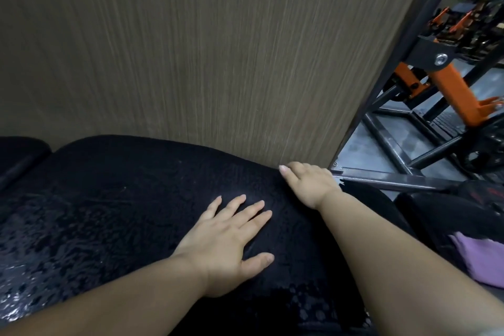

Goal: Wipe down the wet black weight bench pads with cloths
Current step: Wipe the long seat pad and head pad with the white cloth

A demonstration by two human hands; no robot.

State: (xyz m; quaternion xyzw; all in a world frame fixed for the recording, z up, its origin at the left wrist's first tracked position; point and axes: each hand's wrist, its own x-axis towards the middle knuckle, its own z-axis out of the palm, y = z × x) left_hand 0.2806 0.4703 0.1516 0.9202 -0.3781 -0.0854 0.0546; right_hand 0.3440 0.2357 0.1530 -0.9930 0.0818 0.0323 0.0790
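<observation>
**Both hands on black cloth over wet bench pad**

Below the wood-grain panel (191, 49), a black cloth (136, 185) covers the glistening bench pad (32, 254). The left hand (226, 243) presses flat on it, fingers spread. The right hand (308, 183) meets the cloth's edge at the panel's foot, fingers bent; whether it pinches the cloth is unclear.

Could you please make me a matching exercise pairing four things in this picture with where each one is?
Things:
1 left hand
2 right hand
3 purple fabric
4 orange bar

Places:
A on the black machine frame
B flat on the black cloth
C at the picture's lower right edge
D beside the wood panel

Pairs: 1-B, 2-D, 3-C, 4-A.
</observation>
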